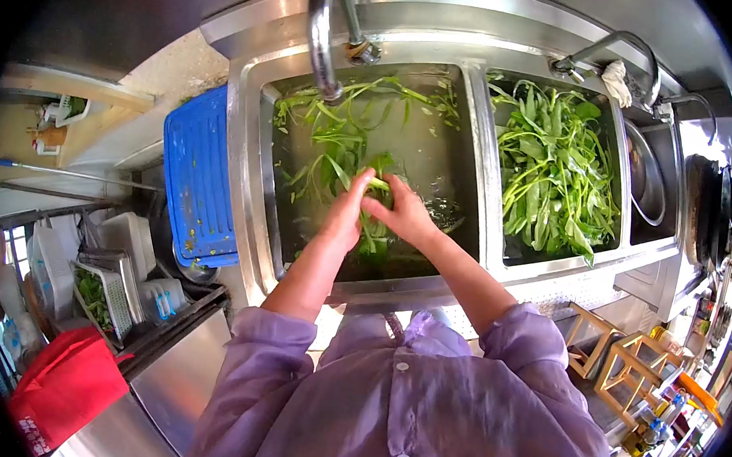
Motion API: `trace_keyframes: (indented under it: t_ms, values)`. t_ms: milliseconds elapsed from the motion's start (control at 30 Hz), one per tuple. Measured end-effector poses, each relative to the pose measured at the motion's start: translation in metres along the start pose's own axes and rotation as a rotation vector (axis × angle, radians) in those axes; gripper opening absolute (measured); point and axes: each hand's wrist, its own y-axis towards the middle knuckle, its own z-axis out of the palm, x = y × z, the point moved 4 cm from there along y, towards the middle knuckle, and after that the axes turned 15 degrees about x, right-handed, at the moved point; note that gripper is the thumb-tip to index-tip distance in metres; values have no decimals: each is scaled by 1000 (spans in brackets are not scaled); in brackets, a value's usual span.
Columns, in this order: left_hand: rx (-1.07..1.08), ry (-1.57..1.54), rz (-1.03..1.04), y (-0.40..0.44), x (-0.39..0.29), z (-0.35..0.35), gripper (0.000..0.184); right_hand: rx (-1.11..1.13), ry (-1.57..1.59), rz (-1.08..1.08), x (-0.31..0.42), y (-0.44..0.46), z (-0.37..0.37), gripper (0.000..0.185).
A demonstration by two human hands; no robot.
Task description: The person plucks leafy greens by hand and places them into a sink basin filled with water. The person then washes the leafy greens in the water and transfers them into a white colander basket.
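Both my hands are over the left sink basin (263, 179), which holds water with long-stemmed leafy greens (337, 154) floating in it. My left hand (350, 213) is closed around a small bunch of these greens. From the other side, my right hand (404, 213) grips the same bunch, its thumb reaching across toward the left hand. Stems show between the fingers and leaves hang below them into the water. A large heap of leafy greens (553, 165) fills the middle basin to the right.
A curved faucet (321, 39) hangs over the left basin's back edge, and another faucet (625, 43) stands farther right. Beside the sink on the left is a blue plastic lid (201, 179) with leaf scraps. A metal bowl (644, 176) sits in the right basin.
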Motion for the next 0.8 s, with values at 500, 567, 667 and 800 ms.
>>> trace_keyframes:
  t_ms: [500,567,667,800]
  values:
    - [637,347,155,-30,11,170,61,-556,-134,-15,-15,-129,-279,53]
    - [655,407,4,-14,32,140,46,-497,-359,135,-69,-117,-294,54]
    - [476,780,198,16,32,59,26,-20,-875,781,-86,-102,-272,64]
    - [-166,1398,284,53,-51,-40,30,-232,-834,435,-40,-27,-220,33]
